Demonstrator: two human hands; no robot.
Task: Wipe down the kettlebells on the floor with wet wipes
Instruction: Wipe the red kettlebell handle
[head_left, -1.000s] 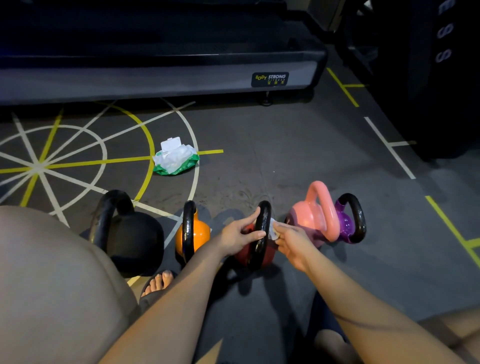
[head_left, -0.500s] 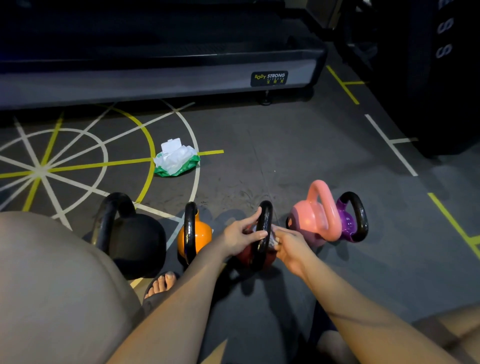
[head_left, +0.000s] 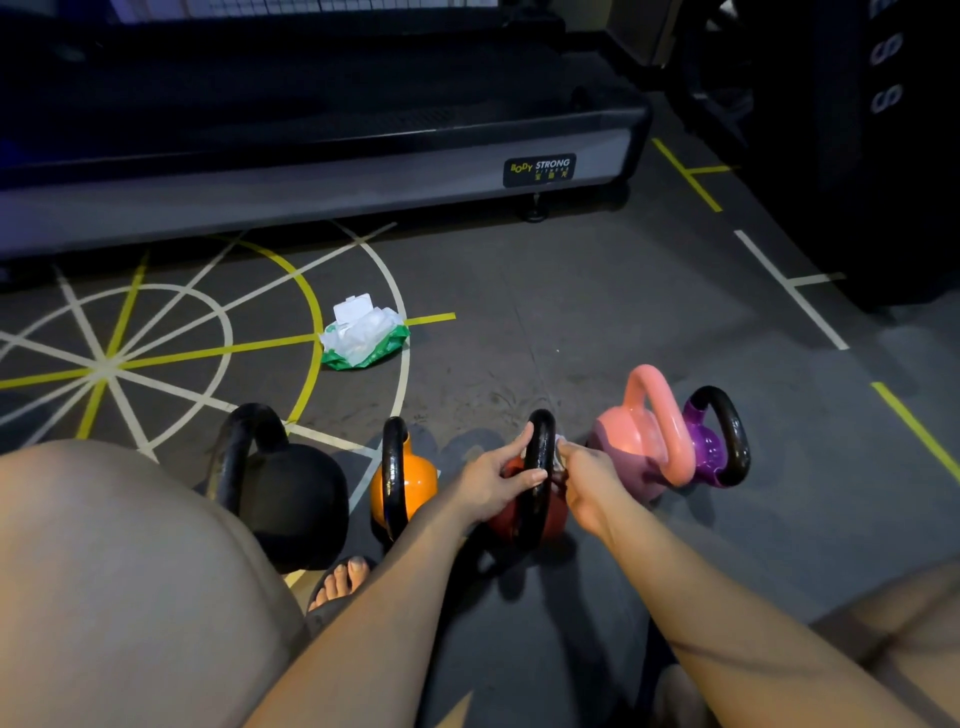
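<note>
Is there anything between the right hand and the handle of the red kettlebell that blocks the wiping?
Nothing visible blocks it. The right hand holds the wet wipe against the black handle of the red kettlebell, whose other side the left hand grips. The pink kettlebell stands close on the right, not between them.

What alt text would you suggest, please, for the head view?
The left hand grips the handle of the red kettlebell; the right hand holds a wipe to it. Left of it stand a black kettlebell and orange kettlebell, right a pink kettlebell and purple kettlebell; a wipes pack lies beyond.
</note>
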